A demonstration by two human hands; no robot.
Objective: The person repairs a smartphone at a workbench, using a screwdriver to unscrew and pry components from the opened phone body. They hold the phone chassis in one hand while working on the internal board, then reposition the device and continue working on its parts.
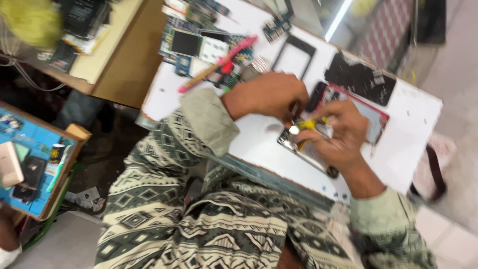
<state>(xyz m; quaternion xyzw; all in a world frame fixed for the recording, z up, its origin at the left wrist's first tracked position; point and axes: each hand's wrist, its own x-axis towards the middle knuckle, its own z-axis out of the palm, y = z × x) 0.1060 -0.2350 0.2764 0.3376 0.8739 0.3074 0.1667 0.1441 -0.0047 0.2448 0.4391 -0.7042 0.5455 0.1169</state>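
Patterned sleeves lead to both hands pinching a yellow tool over an opened phone.

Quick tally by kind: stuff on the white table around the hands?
Opened phones under the hands: 1
Red-framed phone bodies: 1
Black back panels: 1
Black screen frames: 1
Pink-handled tools: 1
Loose circuit boards: about 4, blurred
Total: about 9

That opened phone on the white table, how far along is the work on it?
Already done: the phone lies open, and a black frame and a dark panel sit apart on the white table. In hand: the left hand and right hand pinch something small and yellow over it; blur hides what. Left: the phone is not closed up.
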